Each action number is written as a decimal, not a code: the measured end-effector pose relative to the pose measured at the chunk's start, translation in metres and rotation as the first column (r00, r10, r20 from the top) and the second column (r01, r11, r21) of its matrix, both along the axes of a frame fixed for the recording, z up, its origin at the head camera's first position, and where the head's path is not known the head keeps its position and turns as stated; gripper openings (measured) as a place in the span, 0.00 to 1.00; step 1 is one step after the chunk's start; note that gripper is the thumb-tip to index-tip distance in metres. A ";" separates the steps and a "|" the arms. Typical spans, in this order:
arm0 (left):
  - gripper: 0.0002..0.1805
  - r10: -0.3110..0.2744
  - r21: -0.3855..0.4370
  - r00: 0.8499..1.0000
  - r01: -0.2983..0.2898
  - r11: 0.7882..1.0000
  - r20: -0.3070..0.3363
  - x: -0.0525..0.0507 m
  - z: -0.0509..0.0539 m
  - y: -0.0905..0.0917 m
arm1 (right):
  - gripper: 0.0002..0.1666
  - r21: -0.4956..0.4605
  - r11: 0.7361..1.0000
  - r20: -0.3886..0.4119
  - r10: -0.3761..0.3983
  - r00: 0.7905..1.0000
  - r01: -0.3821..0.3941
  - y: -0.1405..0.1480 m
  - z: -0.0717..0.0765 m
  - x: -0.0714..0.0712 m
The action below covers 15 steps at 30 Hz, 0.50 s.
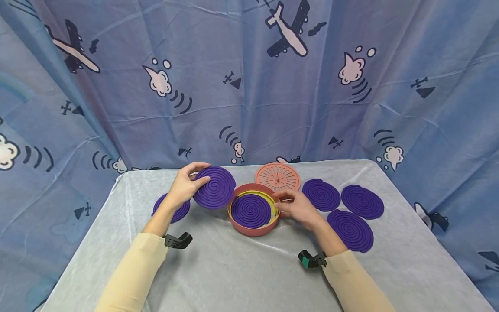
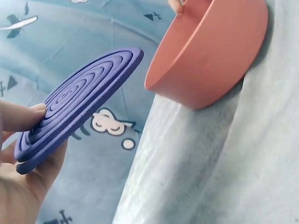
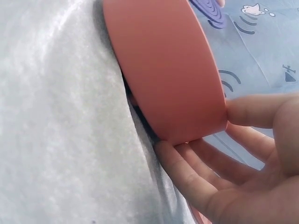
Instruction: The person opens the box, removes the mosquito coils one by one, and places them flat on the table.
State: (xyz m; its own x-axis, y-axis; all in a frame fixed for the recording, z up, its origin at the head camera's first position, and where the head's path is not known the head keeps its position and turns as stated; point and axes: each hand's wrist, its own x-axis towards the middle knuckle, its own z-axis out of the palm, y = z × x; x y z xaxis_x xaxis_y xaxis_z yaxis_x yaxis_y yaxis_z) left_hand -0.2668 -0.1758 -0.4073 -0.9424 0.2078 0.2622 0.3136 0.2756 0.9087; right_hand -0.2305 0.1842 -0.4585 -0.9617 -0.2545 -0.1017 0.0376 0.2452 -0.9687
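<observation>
My left hand (image 1: 183, 187) pinches a purple mosquito coil (image 1: 214, 187) by its left edge, thumb on the near face and fingers behind. The coil is tilted and held above the table, just left of a round coral mosquito-coil box (image 1: 253, 232). In the left wrist view that held coil (image 2: 79, 100) is apart from the box (image 2: 210, 56). Inside the box another purple coil (image 1: 251, 211) lies over a yellow lining (image 1: 269, 198). My right hand (image 1: 299, 209) grips the box at its right side. In the right wrist view its thumb is at the rim and its fingers touch the wall.
A slotted coral lid (image 1: 277, 177) lies behind the box. To the right lie more purple coils, one nearest the lid (image 1: 321, 195), one farther right (image 1: 362, 201) and one nearer me (image 1: 351, 230). Another coil (image 1: 181, 212) is partly behind my left wrist. A patterned curtain (image 1: 249, 86) hangs behind the table.
</observation>
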 end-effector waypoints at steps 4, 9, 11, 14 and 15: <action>0.23 0.028 0.007 1.000 -0.028 1.000 -0.001 -0.002 -0.008 -0.007 | 0.23 0.001 1.000 0.006 -0.002 1.000 0.002 0.000 0.002 0.000; 0.23 0.105 -0.004 0.994 -0.105 0.995 0.013 -0.009 -0.023 -0.011 | 0.23 0.009 1.000 0.004 -0.011 1.000 0.011 0.000 0.002 0.000; 0.23 0.142 -0.013 0.989 -0.141 0.990 0.038 -0.010 -0.029 -0.011 | 0.23 0.012 1.000 0.002 -0.009 1.000 0.009 0.000 0.002 0.000; 0.23 0.181 -0.031 0.980 -0.179 0.983 0.077 -0.011 -0.036 -0.008 | 0.23 0.015 1.000 0.001 -0.009 1.000 0.009 -0.001 0.002 0.000; 0.23 0.189 -0.032 0.978 -0.187 0.982 0.087 -0.011 -0.038 -0.006 | 0.23 0.015 1.000 0.001 -0.010 1.000 0.010 -0.001 0.002 0.001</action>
State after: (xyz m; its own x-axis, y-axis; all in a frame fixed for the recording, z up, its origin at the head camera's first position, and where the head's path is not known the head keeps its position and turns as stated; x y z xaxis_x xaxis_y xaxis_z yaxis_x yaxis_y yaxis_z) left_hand -0.2775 -0.1821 -0.4457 -0.9845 0.0303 0.1728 0.1726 0.3439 0.9230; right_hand -0.2299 0.1828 -0.4562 -0.9640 -0.2437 -0.1068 0.0413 0.2598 -0.9648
